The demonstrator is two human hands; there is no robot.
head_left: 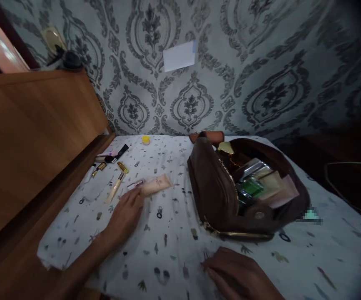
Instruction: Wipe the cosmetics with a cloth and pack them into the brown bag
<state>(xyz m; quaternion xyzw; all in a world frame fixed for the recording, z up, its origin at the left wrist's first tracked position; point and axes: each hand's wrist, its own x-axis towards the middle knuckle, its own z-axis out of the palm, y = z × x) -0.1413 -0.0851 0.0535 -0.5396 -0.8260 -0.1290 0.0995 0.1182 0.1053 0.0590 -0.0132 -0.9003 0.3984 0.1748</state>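
Note:
My left hand (pixel 126 212) reaches over the cloth, its fingers closed around the left end of a pale pink squeeze tube (pixel 158 184) lying flat. A small purplish item (pixel 135 183) lies right by those fingertips; its kind is unclear. My right hand (pixel 238 273) is low in the picture in front of the bag, fingers curled together. Whether anything is between its fingertips cannot be made out. The brown zip bag (pixel 210 179) is unzipped and holds a green package (pixel 252 186), a pinkish packet (pixel 285 191) and other items.
At the left lie a light-handled brush (pixel 115 188), a gold tube (pixel 123 167), a dark tube (pixel 122 152) and other small cosmetics. A yellow-lidded jar (pixel 145 140) stands near the patterned wall. Behind the bag is a brown case (pixel 214 136). A wooden cabinet (pixel 36 125) borders the left.

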